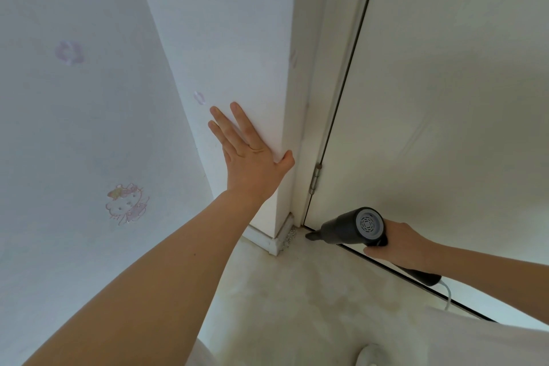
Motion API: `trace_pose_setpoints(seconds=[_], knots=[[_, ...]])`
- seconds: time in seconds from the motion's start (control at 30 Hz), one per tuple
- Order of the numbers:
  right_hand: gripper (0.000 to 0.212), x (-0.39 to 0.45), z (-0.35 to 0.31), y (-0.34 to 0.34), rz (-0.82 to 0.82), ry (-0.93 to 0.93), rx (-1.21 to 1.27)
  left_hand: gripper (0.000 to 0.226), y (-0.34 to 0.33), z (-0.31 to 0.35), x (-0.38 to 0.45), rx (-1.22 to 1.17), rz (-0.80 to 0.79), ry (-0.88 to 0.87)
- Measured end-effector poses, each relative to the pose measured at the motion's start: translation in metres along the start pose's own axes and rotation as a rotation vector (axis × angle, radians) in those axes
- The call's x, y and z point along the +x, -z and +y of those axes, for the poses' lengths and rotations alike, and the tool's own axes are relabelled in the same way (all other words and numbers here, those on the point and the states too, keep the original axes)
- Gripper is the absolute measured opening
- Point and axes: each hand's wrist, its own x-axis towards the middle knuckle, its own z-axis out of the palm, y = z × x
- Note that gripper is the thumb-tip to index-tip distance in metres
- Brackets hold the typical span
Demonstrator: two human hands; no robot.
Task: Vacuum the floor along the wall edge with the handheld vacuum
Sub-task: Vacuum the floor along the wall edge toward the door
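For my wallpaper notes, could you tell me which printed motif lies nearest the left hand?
The small pink flower, just above the left hand's fingertips; the larger flower and cartoon cat sit farther left.

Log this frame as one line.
left hand flat on wall | right hand grips vacuum | nozzle at door bottom, near debris

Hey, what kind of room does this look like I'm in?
Probably a child's bedroom at home: cartoon-cat wallpaper, a white hinged door, and a white baseboard meeting pale flooring.

Matt dark plastic vacuum (352, 227), textured wallpaper (89, 98), metal hinge (315, 179), smooth pale floor (297, 291)
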Motion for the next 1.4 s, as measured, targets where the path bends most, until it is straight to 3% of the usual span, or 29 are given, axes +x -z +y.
trace_pose_setpoints(seconds=[0.63,1.1,1.4], knots=[[0.045,0.026,-0.016,-0.017,0.04,0.05,0.061,0.123,0.001,0.001,0.001,0.039,0.004,0.005],[0.027,0.023,-0.013,-0.015,0.001,0.059,0.046,0.125,0.002,0.001,0.0,0.017,-0.02,0.01],[0.028,0.024,-0.011,-0.015,0.017,0.029,0.115,0.125,0.002,0.001,0.0,0.001,-0.02,0.002]])
